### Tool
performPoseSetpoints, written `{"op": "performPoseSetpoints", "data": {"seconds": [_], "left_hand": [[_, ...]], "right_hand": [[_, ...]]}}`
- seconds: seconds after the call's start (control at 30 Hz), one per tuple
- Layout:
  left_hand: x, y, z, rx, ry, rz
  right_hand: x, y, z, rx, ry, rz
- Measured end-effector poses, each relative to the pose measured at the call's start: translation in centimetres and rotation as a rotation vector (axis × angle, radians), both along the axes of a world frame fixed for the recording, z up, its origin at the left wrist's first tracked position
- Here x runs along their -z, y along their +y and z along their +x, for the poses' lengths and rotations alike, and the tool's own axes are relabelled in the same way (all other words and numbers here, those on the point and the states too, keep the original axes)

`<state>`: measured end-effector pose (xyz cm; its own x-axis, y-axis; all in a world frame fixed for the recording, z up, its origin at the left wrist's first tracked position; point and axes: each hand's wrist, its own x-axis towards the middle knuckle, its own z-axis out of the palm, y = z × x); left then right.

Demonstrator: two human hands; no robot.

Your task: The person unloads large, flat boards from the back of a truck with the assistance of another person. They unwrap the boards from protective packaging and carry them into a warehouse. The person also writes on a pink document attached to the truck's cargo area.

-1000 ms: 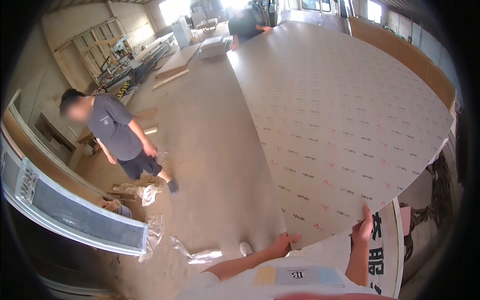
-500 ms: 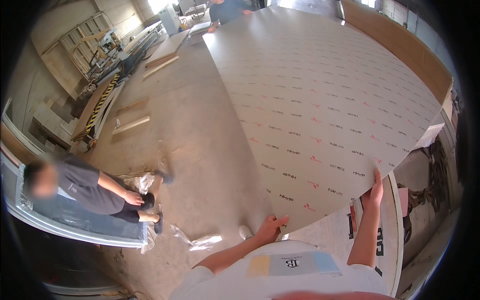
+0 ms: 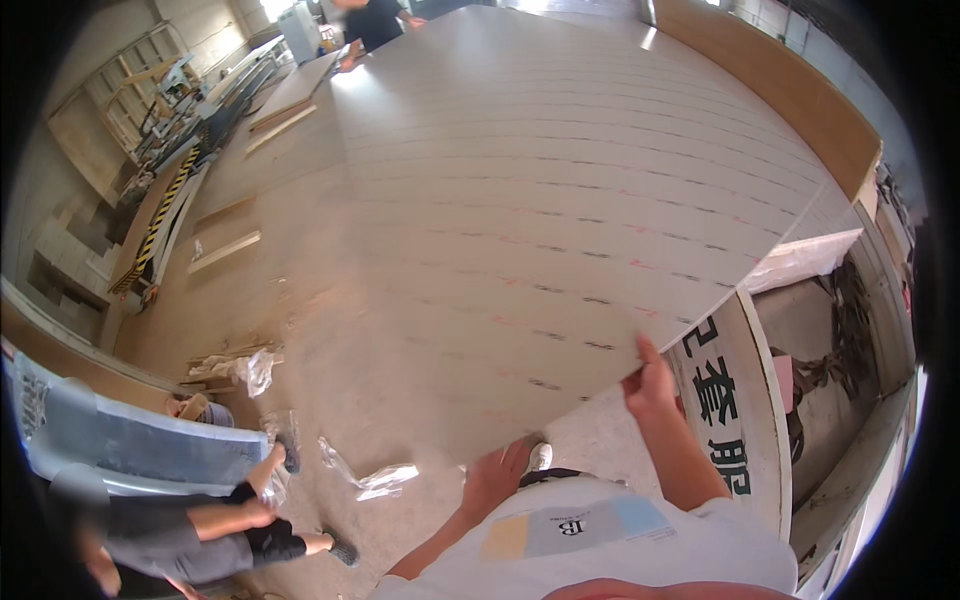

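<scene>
A large grey board (image 3: 560, 200) with a printed protective film stretches from my body to the far side of the room. My right hand (image 3: 652, 388) grips its near right edge, thumb on top and fingers underneath. My left hand (image 3: 495, 478) is closed at the near left corner, its fingertips partly hidden by the board and slightly blurred. At the far end another person (image 3: 375, 25) in a dark top has both hands at the board's edge. The board's left side is smeared by motion.
At lower left a person (image 3: 190, 540) in dark clothes is beside a film-wrapped panel (image 3: 150, 445). Plastic wrap (image 3: 370, 475) and wooden strips (image 3: 225, 252) lie on the floor. A tall brown panel (image 3: 770, 90) stands far right; a white sign panel (image 3: 715, 400) is nearer.
The board has swung left over the floor, its far end carried left by the other person. My right hand has shifted left and my left hand slightly left and down. The person at left has moved nearer.
</scene>
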<state>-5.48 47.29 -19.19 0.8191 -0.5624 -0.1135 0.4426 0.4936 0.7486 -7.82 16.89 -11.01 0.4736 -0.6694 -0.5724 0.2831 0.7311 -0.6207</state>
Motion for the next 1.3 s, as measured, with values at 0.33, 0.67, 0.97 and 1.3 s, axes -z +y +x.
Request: {"op": "performPoseSetpoints", "data": {"seconds": [0.33, 0.67, 0.97, 1.3], "left_hand": [[-2.6, 1.1, 15.5, -0.505, 0.75, -0.252], [4.6, 16.1, 35.5, -0.639, 0.678, -0.253], [7.2, 33.7, 61.8, -0.888, 0.651, -0.076], [16.1, 27.7, 87.5, -0.749, 0.691, -0.085]], "right_hand": [[2.2, -2.0, 10.0, -0.047, -0.145, -0.083], [0.3, -24.1, 22.3, 0.142, 0.072, -0.249], [6.3, -4.0, 45.1, 0.13, 0.207, -0.006], [13.1, 7.7, 76.6, -0.006, 0.289, 0.301]]}}
